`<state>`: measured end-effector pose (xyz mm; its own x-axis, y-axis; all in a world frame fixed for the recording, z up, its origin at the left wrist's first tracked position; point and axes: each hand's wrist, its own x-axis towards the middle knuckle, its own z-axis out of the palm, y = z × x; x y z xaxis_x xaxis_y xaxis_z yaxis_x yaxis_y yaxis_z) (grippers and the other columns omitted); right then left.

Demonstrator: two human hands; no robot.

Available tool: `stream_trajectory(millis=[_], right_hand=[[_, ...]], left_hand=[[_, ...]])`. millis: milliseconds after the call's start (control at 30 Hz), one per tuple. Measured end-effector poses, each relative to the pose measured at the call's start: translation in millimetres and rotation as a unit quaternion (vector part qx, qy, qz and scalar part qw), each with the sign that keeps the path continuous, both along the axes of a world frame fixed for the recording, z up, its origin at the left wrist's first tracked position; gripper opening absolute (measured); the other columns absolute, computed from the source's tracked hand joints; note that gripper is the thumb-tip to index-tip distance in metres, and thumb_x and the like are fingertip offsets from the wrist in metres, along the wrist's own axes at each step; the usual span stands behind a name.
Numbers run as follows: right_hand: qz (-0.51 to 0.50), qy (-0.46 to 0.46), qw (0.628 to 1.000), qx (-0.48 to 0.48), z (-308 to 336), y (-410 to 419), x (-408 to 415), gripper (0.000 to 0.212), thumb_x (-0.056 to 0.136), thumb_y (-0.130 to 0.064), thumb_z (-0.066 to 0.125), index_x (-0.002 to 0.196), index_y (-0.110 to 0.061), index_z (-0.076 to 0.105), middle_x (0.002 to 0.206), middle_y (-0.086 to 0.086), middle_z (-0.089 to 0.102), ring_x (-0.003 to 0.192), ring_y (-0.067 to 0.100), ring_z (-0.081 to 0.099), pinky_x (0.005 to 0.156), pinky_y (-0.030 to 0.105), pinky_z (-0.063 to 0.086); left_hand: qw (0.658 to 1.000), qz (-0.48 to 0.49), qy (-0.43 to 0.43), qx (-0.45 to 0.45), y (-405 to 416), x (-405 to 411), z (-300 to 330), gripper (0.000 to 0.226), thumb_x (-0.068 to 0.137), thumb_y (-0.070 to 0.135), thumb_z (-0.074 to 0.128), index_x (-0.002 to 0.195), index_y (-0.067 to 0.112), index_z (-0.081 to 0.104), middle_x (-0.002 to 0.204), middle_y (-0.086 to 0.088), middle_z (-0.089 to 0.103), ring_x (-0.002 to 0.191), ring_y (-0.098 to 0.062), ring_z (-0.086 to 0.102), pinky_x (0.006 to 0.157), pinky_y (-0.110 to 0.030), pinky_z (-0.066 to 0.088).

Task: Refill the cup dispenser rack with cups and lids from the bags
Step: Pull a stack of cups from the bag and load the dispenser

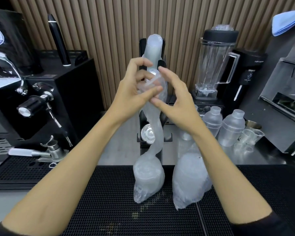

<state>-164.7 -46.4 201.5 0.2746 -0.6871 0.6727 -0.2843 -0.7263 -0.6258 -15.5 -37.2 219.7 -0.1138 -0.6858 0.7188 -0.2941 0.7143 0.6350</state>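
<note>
A black cup dispenser rack stands at the centre back, with a tall stack of clear cups in its top slot and lids showing in its bottom slot. A long clear plastic bag hangs from my hands down to the black mat, with a few lids in its bottom. My left hand grips the bag's top and a clear lid in front of the rack. My right hand is beside it, fingers spread, fingertips touching the bag. A second bag rests on the mat to the right.
An espresso machine fills the left side. A blender stands right of the rack, with clear shaker bottles and small measuring cups in front of it. A dark machine sits at far right. The black rubber mat covers the near counter.
</note>
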Motion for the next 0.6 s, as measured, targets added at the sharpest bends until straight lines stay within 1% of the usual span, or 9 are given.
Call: stream_trajectory(millis=[67,100,167,233,267,333,400,500,600], right_hand=[[0.040,0.006,0.999,0.031,10,-3,-3,0.023,0.080,-0.018,0.071,0.100,-0.011,0.062,0.091,-0.017,0.065,0.088,-0.002,0.059,0.082,0.017,0.044],[0.057,-0.013,0.997,0.057,11,-4,-4,0.015,0.079,-0.016,0.071,0.083,-0.005,0.062,0.070,-0.017,0.062,0.068,-0.002,0.056,0.068,0.013,0.042],[0.066,-0.052,0.992,0.091,5,-7,-7,0.023,0.078,-0.014,0.072,0.063,-0.007,0.057,0.053,-0.014,0.051,0.052,0.000,0.044,0.056,0.014,0.036],[0.054,-0.063,0.993,0.083,0,-9,-11,0.024,0.082,-0.016,0.069,0.061,-0.015,0.057,0.053,-0.008,0.050,0.054,0.006,0.046,0.058,0.021,0.039],[0.057,-0.074,0.992,0.081,-2,-10,-13,0.019,0.085,-0.017,0.065,0.067,-0.015,0.060,0.056,-0.002,0.054,0.058,0.009,0.051,0.062,0.025,0.043],[0.071,-0.112,0.987,0.094,-1,-12,-15,0.015,0.091,-0.013,0.056,0.080,-0.004,0.059,0.064,0.003,0.060,0.064,0.012,0.058,0.070,0.029,0.047],[0.079,-0.108,0.986,0.095,-1,-12,-16,0.018,0.094,-0.013,0.049,0.080,-0.005,0.054,0.065,-0.002,0.057,0.064,0.009,0.056,0.067,0.023,0.044],[0.104,-0.015,0.986,0.132,-10,-4,-13,0.022,0.092,-0.020,0.054,0.076,-0.007,0.048,0.058,-0.002,0.061,0.055,0.019,0.052,0.055,0.029,0.039],[0.070,0.145,0.971,0.179,-29,-1,-13,0.036,0.069,-0.030,0.079,0.077,-0.009,0.051,0.057,-0.014,0.063,0.047,0.002,0.045,0.052,0.022,0.037]], left_hand=[[0.999,0.018,-0.016,-0.044,0,-2,4,0.040,0.084,0.006,0.068,0.115,0.011,0.043,0.088,0.009,0.063,0.086,-0.016,0.066,0.081,-0.041,0.055],[0.998,0.028,-0.013,-0.054,-2,-2,5,0.037,0.085,0.007,0.067,0.114,0.010,0.044,0.088,0.013,0.061,0.086,-0.014,0.064,0.082,-0.040,0.054],[0.999,0.029,0.003,-0.041,-5,1,2,0.031,0.087,0.017,0.065,0.111,0.014,0.046,0.091,0.011,0.059,0.087,-0.016,0.063,0.083,-0.042,0.053],[0.999,-0.006,0.007,0.033,-4,6,-4,0.036,0.080,0.033,0.069,0.106,0.022,0.047,0.089,0.012,0.064,0.083,-0.011,0.063,0.079,-0.036,0.054],[0.996,-0.030,-0.029,0.076,-5,9,-8,0.040,0.074,0.036,0.074,0.104,0.026,0.050,0.090,0.015,0.067,0.083,-0.005,0.063,0.079,-0.030,0.053],[0.972,-0.064,-0.173,0.143,-3,14,-18,0.037,0.067,0.032,0.084,0.094,0.038,0.060,0.085,0.020,0.068,0.078,0.005,0.061,0.078,-0.020,0.049],[0.944,-0.070,-0.280,0.160,-4,17,-27,0.013,0.072,0.033,0.080,0.076,0.028,0.069,0.062,0.009,0.063,0.057,-0.002,0.055,0.062,-0.019,0.044],[0.940,-0.012,-0.330,0.086,-16,26,-33,0.043,0.081,0.053,0.059,0.062,0.014,0.065,0.054,0.001,0.047,0.053,-0.008,0.041,0.058,-0.018,0.034],[0.924,0.029,-0.378,0.049,-25,37,-40,0.039,0.081,0.051,0.043,0.085,0.026,0.073,0.067,0.014,0.054,0.076,-0.001,0.039,0.080,-0.023,0.030]])
